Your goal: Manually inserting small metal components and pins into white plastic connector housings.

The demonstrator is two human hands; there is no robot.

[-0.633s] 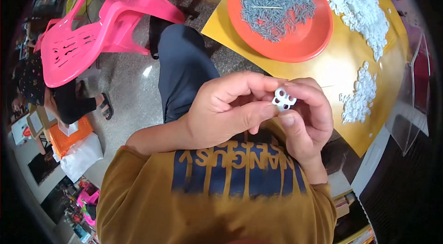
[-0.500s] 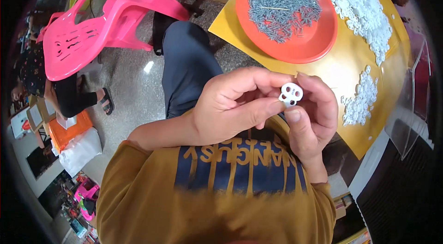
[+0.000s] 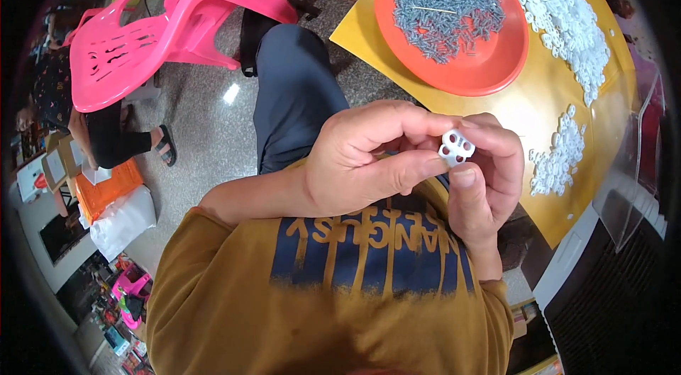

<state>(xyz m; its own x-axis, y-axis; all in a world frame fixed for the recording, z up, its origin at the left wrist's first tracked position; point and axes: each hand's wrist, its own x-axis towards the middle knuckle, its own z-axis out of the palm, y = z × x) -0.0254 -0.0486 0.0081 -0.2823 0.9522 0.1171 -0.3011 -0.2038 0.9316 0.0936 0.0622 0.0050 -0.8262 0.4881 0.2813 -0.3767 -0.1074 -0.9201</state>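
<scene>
A small white plastic piece with several holes [image 3: 456, 148] is held up in front of my chest, between both hands. My left hand [image 3: 372, 155] pinches its left side between thumb and index finger. My right hand [image 3: 489, 173] closes round the other side, its thumb below the piece and its curled fingers behind and above. The fingertips cover part of the edge, so whether anything else sits between them is hidden.
An orange-red plastic basin [image 3: 507, 66] holding small grey metal pins or screws [image 3: 447, 10] stands on the yellow tabletop [image 3: 528, 109]. White plastic pieces lie in a large heap [image 3: 560, 10] and a smaller pile [image 3: 560, 155]. A pink plastic chair [image 3: 120, 56] and a seated person [image 3: 117, 134] are at left.
The white piece has tilted clockwise in my fingers and sits slightly further right. Both hands keep hold of it; the whole view has shifted a little.
</scene>
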